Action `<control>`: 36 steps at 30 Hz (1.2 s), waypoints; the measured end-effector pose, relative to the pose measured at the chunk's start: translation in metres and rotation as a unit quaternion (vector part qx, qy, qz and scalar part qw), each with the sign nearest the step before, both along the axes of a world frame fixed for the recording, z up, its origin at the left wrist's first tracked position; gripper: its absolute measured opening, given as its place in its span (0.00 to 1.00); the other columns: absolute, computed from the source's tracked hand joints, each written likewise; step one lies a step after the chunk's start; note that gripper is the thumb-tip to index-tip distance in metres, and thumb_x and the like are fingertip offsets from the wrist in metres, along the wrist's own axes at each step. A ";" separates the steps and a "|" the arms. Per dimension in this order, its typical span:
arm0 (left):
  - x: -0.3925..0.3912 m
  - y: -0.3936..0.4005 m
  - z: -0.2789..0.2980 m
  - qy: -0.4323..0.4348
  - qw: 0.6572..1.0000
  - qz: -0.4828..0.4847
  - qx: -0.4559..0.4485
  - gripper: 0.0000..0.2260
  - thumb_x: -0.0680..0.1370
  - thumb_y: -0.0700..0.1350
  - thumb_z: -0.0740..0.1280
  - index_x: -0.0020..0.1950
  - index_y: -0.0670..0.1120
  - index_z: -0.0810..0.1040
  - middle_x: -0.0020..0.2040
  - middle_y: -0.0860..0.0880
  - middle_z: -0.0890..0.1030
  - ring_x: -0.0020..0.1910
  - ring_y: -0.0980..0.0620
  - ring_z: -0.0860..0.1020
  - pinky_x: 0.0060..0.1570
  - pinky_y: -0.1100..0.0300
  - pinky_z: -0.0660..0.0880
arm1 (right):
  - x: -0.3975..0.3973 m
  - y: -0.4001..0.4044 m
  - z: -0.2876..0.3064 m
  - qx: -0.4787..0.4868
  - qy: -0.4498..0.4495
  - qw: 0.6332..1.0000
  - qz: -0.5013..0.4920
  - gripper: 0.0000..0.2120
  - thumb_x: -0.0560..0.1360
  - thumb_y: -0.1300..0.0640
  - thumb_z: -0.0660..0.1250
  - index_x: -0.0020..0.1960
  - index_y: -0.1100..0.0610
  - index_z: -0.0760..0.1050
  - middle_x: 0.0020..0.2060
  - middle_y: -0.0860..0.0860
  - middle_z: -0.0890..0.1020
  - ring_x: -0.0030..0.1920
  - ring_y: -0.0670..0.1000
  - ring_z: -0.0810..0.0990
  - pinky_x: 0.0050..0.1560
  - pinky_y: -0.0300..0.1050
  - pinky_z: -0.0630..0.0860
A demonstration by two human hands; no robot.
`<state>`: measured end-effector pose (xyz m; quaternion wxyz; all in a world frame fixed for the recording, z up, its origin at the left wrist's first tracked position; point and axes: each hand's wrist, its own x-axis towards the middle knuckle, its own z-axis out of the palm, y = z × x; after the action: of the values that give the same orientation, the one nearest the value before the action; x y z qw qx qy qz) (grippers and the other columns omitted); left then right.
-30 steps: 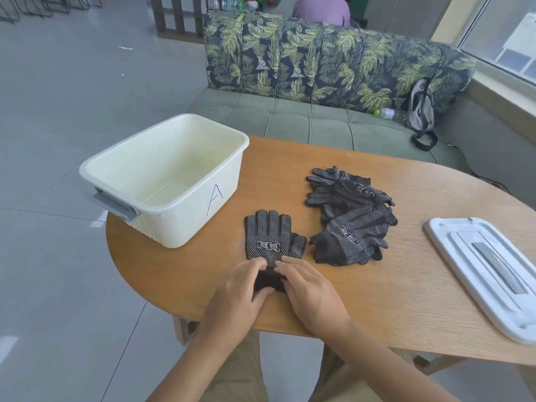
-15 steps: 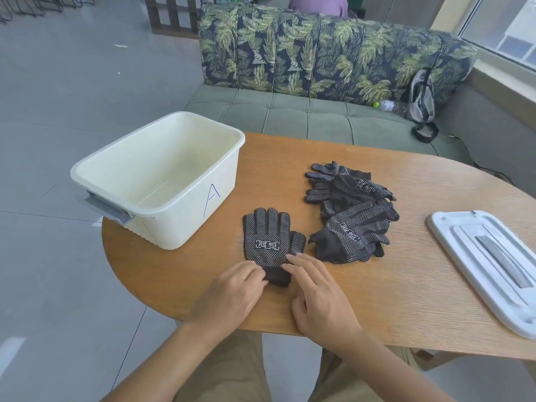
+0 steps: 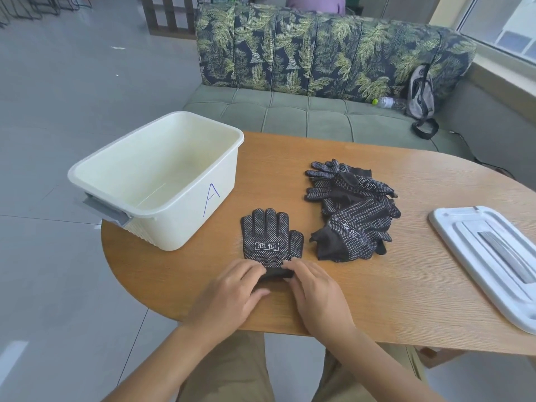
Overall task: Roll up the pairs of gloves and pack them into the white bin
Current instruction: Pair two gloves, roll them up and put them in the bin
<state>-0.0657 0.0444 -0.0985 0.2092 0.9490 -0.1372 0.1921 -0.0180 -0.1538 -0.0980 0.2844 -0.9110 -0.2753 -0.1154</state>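
Head view: starting roll on flat black dotted fabric glove pair (image 3: 271, 237).
Left hand (image 3: 232, 291) and right hand (image 3: 314, 288) pinch its cuff; next roll away. Empty white plastic bin (image 3: 162, 195) far-left of hands on counter (image 3: 377, 285).

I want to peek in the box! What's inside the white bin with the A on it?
Nothing shows inside the white bin: only its bare floor and walls. The near wall hides a strip of the floor. All gloves lie outside on the table.

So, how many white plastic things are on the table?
2: the white bin at the left, and a white lid at the right edge, partly out of view.
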 end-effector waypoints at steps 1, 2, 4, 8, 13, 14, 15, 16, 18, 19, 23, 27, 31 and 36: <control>0.001 0.001 0.000 0.011 1.000 0.003 -0.024 0.11 0.76 0.49 0.72 0.55 0.47 0.80 0.52 0.54 0.80 0.53 0.55 0.78 0.52 0.62 0.74 | 0.000 0.000 0.001 -0.003 0.003 1.000 0.000 0.08 0.78 0.55 0.63 0.55 0.52 0.76 0.51 0.45 0.82 0.54 0.50 0.80 0.47 0.48 0.79; 0.002 0.001 0.001 0.025 0.998 0.013 -0.055 0.09 0.77 0.49 0.71 0.55 0.47 0.79 0.52 0.55 0.79 0.52 0.56 0.78 0.51 0.62 0.74 | 0.000 0.000 0.001 -0.005 0.005 1.000 -0.004 0.08 0.78 0.53 0.63 0.55 0.53 0.76 0.50 0.45 0.81 0.53 0.49 0.80 0.46 0.47 0.78; 0.007 0.002 0.003 0.058 0.991 0.038 -0.118 0.07 0.78 0.50 0.68 0.53 0.49 0.79 0.49 0.57 0.79 0.50 0.58 0.77 0.49 0.62 0.73 | 0.002 0.001 0.004 0.000 0.012 1.000 -0.017 0.07 0.79 0.51 0.65 0.53 0.53 0.77 0.47 0.45 0.80 0.50 0.48 0.77 0.46 0.44 0.75; 0.017 0.003 0.008 0.112 0.973 0.064 -0.192 0.07 0.79 0.52 0.68 0.46 0.49 0.78 0.42 0.56 0.77 0.42 0.57 0.75 0.44 0.59 0.73 | 0.009 0.005 0.007 0.032 0.036 0.998 -0.042 0.06 0.78 0.53 0.68 0.45 0.55 0.76 0.40 0.45 0.75 0.44 0.48 0.69 0.47 0.40 0.67; 0.024 -0.003 0.016 0.141 0.950 0.112 -0.257 0.06 0.78 0.48 0.70 0.44 0.52 0.75 0.36 0.55 0.79 0.39 0.57 0.77 0.38 0.68 0.69 | 0.020 0.012 0.017 0.065 0.144 0.984 -0.077 0.06 0.78 0.53 0.67 0.43 0.52 0.75 0.35 0.42 0.75 0.43 0.48 0.72 0.43 0.43 0.68; 0.025 -0.004 0.016 0.147 0.943 0.124 -0.272 0.05 0.78 0.48 0.71 0.47 0.53 0.75 0.35 0.54 0.80 0.38 0.57 0.78 0.38 0.66 0.70 | 0.022 0.013 0.019 0.062 0.157 0.982 -0.081 0.06 0.77 0.53 0.68 0.42 0.51 0.75 0.34 0.42 0.76 0.42 0.48 0.73 0.42 0.42 0.68; 0.026 -0.004 0.016 0.152 0.936 0.134 -0.288 0.07 0.77 0.48 0.71 0.50 0.55 0.74 0.35 0.53 0.80 0.37 0.58 0.78 0.39 0.65 0.71 | 0.025 0.014 0.021 0.059 0.169 0.980 -0.086 0.05 0.77 0.52 0.68 0.43 0.50 0.75 0.34 0.42 0.76 0.42 0.47 0.74 0.41 0.41 0.69; 0.027 -0.004 0.015 0.152 0.931 0.140 -0.301 0.09 0.77 0.48 0.71 0.52 0.57 0.73 0.35 0.53 0.81 0.37 0.57 0.78 0.39 0.64 0.72 | 0.026 0.016 0.022 0.062 0.183 0.977 -0.093 0.04 0.76 0.52 0.69 0.45 0.49 0.75 0.34 0.43 0.77 0.42 0.47 0.75 0.42 0.41 0.70; 0.027 -0.005 0.013 0.143 0.928 0.151 -0.310 0.10 0.77 0.48 0.72 0.54 0.57 0.73 0.34 0.53 0.81 0.37 0.57 0.78 0.39 0.64 0.70 | 0.028 0.018 0.023 0.077 0.205 0.970 -0.106 0.05 0.76 0.52 0.69 0.49 0.50 0.74 0.34 0.45 0.79 0.43 0.46 0.76 0.44 0.41 0.72; 0.027 -0.006 0.013 0.136 0.930 0.160 -0.303 0.10 0.77 0.48 0.72 0.54 0.57 0.73 0.34 0.53 0.80 0.36 0.57 0.78 0.38 0.65 0.69 | 0.029 0.019 0.023 0.079 0.208 0.969 -0.111 0.06 0.75 0.52 0.69 0.50 0.50 0.74 0.34 0.46 0.79 0.43 0.46 0.76 0.44 0.41 0.72; 0.030 -0.012 0.012 0.091 0.947 0.196 -0.236 0.11 0.75 0.47 0.73 0.54 0.55 0.75 0.30 0.54 0.76 0.32 0.55 0.76 0.35 0.61 0.71 | 0.027 0.023 0.020 0.035 0.146 0.983 -0.107 0.10 0.75 0.53 0.70 0.52 0.50 0.70 0.31 0.44 0.75 0.42 0.46 0.75 0.41 0.43 0.73; 0.031 -0.011 0.007 0.079 0.950 0.195 -0.230 0.09 0.75 0.46 0.73 0.47 0.54 0.74 0.28 0.51 0.72 0.30 0.52 0.72 0.32 0.57 0.70 | 0.021 0.022 0.015 -0.017 -0.006 0.998 -0.065 0.06 0.74 0.55 0.70 0.48 0.52 0.74 0.38 0.44 0.73 0.42 0.51 0.75 0.41 0.49 0.75; 0.032 -0.010 0.002 0.059 0.956 0.178 -0.228 0.06 0.75 0.43 0.73 0.44 0.54 0.80 0.35 0.54 0.72 0.32 0.55 0.73 0.34 0.54 0.73 | 0.021 0.012 0.011 -0.081 -0.091 0.992 -0.007 0.07 0.76 0.57 0.66 0.52 0.54 0.80 0.50 0.48 0.78 0.48 0.53 0.76 0.45 0.51 0.75; 0.025 -0.005 0.000 0.039 0.976 0.144 -0.159 0.07 0.76 0.49 0.73 0.53 0.51 0.85 0.50 0.58 0.74 0.34 0.59 0.73 0.35 0.57 0.75 | 0.023 -0.001 0.016 -0.203 -0.116 0.970 0.074 0.18 0.73 0.53 0.64 0.62 0.54 0.78 0.62 0.49 0.78 0.55 0.53 0.76 0.49 0.50 0.76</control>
<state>-0.0402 0.0398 -0.0984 0.3331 0.9200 0.0417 0.2021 0.0054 -0.1549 -0.0821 0.0679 -0.9072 -0.3908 -0.1401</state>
